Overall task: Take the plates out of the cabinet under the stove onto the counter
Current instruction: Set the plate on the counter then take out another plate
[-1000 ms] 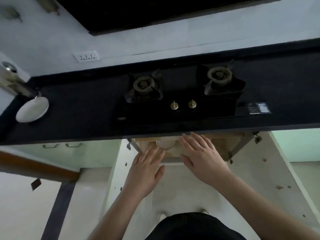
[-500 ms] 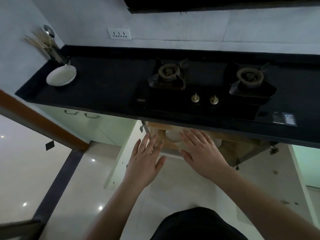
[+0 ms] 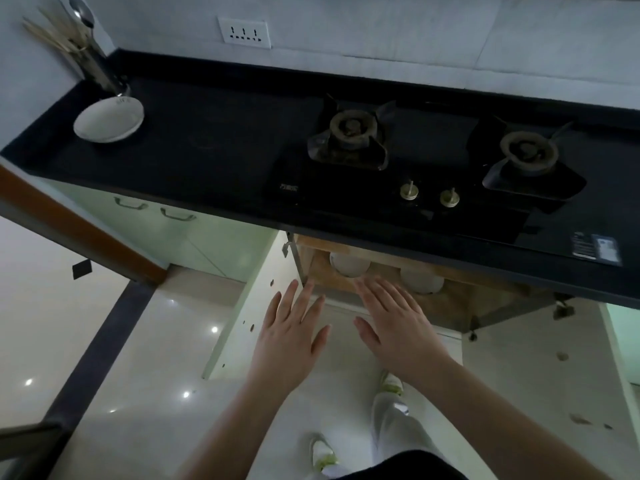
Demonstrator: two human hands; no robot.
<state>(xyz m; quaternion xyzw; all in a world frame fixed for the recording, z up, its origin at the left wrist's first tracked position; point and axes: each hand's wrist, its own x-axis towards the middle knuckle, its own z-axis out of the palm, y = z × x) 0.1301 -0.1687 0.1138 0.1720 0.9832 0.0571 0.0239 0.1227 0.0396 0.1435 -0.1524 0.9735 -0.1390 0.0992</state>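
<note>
Under the black gas stove (image 3: pixel 429 161) the cabinet (image 3: pixel 457 303) stands with its doors swung wide, showing a wooden shelf. Two white plates sit on that shelf: one (image 3: pixel 348 265) at the left, another (image 3: pixel 424 282) to its right, both partly hidden by the counter edge. My left hand (image 3: pixel 291 330) and my right hand (image 3: pixel 391 320) hover flat just in front of the shelf, fingers spread, holding nothing. The right fingertips are close to the left plate. One white plate (image 3: pixel 109 119) lies on the black counter (image 3: pixel 207 140) at the far left.
A metal holder with chopsticks and a spoon (image 3: pixel 86 53) stands in the counter's back left corner. The left cabinet door (image 3: pixel 252 313) hangs beside my left hand. Pale green drawers (image 3: pixel 156 216) sit left of it. My feet are on the glossy floor (image 3: pixel 104 341).
The view has swung right and pulled back, so the counter plate and holder show fully. Both hands have drawn slightly back from the shelf, and a second plate in the cabinet is now visible.
</note>
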